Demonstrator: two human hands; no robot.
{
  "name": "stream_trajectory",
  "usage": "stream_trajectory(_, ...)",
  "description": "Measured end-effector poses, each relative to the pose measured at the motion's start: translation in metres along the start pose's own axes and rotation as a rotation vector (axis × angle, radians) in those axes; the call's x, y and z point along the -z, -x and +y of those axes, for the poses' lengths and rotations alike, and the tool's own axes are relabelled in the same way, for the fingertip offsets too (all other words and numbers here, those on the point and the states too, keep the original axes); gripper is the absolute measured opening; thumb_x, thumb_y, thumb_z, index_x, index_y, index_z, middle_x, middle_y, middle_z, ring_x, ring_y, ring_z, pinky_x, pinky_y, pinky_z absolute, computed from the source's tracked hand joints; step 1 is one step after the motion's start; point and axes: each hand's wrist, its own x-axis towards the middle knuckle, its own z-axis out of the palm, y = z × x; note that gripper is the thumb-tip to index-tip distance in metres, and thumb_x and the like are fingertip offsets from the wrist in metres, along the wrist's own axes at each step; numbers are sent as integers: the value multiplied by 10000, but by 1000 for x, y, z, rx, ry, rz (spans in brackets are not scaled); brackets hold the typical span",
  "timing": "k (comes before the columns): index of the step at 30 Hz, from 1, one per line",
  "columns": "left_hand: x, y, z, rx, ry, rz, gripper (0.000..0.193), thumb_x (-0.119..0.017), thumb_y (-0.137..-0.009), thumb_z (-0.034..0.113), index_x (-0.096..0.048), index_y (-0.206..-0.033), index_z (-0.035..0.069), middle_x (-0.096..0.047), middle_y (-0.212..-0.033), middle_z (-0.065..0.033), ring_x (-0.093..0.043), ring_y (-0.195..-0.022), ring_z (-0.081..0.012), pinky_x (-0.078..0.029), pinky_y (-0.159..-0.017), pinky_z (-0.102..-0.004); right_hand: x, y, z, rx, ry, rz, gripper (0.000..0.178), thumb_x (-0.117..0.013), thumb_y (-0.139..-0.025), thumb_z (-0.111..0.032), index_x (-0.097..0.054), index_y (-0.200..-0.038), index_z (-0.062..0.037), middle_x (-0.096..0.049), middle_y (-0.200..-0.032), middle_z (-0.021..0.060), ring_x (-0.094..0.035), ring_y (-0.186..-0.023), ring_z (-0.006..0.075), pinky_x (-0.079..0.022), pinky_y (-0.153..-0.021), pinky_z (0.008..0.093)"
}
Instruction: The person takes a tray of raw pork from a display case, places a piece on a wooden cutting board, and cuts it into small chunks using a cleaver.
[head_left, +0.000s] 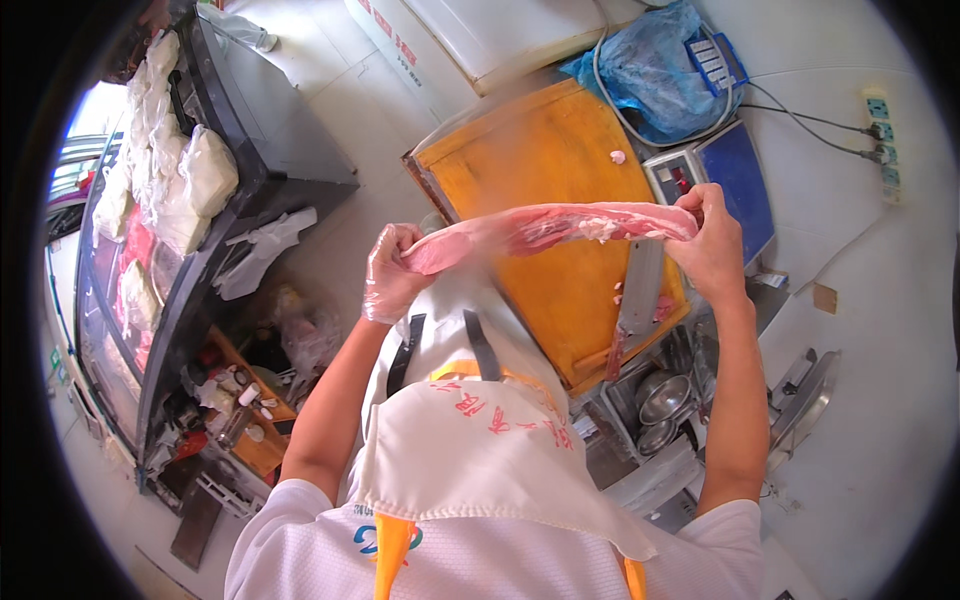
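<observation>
A long strip of raw pork (pixel 560 226), pink with a pale fatty edge, is stretched between my two hands. My left hand (pixel 390 270), in a clear plastic glove, is closed on its left end. The right end is pinched in my right hand (pixel 712 240), which looks bare. The strip hangs in the air over the near side of an orange cutting board (pixel 540 140). A wide-bladed cleaver (pixel 640 288) lies at the board's right edge, partly below the meat. Small meat scraps lie beside it, and one pink scrap (pixel 618 157) sits farther back.
Right of the board stand a scale (pixel 680 175) and a blue panel (pixel 738 185), with a blue plastic bag (pixel 640 70) behind. Metal bowls (pixel 664 398) sit below my right forearm. A dark-framed display case (pixel 270 130) with white bags stands left. A power strip (pixel 882 150) is on the right wall.
</observation>
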Motion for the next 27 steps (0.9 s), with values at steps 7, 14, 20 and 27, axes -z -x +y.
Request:
stream_trajectory(7,14,-24,6,630,572,-76,224,-681,-897,122,-604,-1092,42,-635,-953,-83,-654,-806,-190,-577,-683,-339,35,-54,35,-428,-572,-585,309,-784,-861,-67,-577,-1088,-38,-708,-989,77,-702,-808,103,-567,-709,250)
stream_trajectory(14,27,-59,7,915,576,-232,314,-584,-978,234,-624,-1169,-13,-678,-913,-128,-610,-647,-188,-510,-553,-315,1,-50,71,-815,-954,-775,159,-717,-985,-201,-694,-1028,-49,-716,-862,30,-652,-657,86,-543,-561,255)
stream_trajectory(20,27,-58,33,767,481,-114,257,-629,-909,142,-613,-1135,19,-654,-887,-93,-604,-638,-176,-511,-549,-306,3,-48,79,-604,-898,-789,197,-724,-967,-130,-634,-1109,-27,-726,-953,63,-692,-767,112,-584,-670,258)
stream_trajectory(27,36,-88,70,329,209,-129,375,-699,-779,32,-592,-1139,45,-624,-978,-29,-632,-863,-137,-539,-787,-276,-24,-3,79,-430,-1031,-677,369,-757,-907,12,-515,-1181,-43,-729,-1113,134,-733,-950,152,-614,-786,270)
